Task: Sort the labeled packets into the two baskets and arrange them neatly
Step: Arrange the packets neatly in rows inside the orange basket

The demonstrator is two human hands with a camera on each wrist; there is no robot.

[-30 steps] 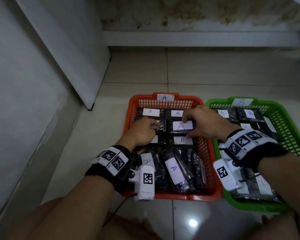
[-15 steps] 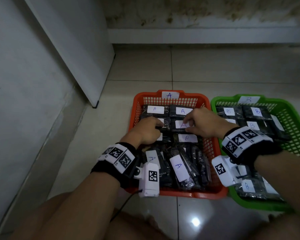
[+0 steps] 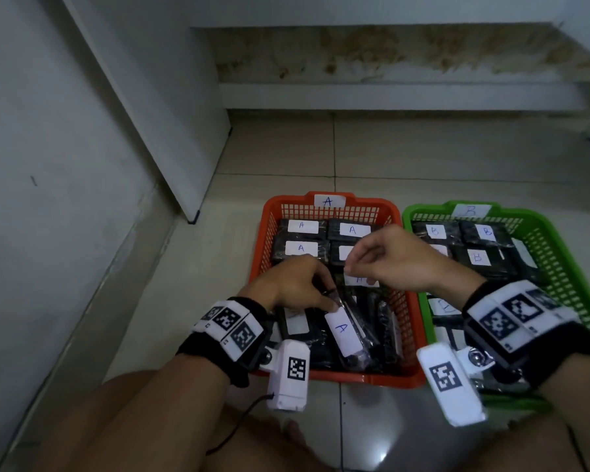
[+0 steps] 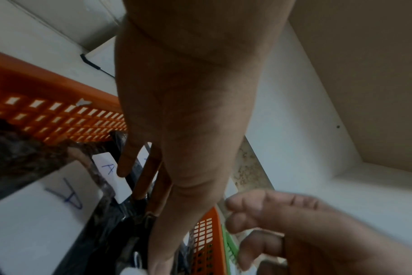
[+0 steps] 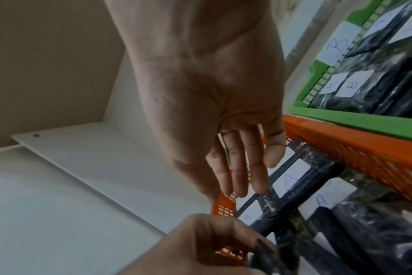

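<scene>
Tidying stage now: the orange basket (image 3: 324,210) carries flat rows of A packets at the back, loose ones standing on edge at the front. The left hand (image 3: 292,284) pinches the top of an upended A packet (image 3: 343,330) in that front heap. The right hand (image 3: 394,258) hovers above the middle rows, fingers relaxed, holding nothing. Next, I reckon, that packet needs laying flat into the row, label up. The right wrist view shows those fingers clear of the packets; the head view alone shows the green basket (image 3: 566,240) with B packets alongside.
</scene>
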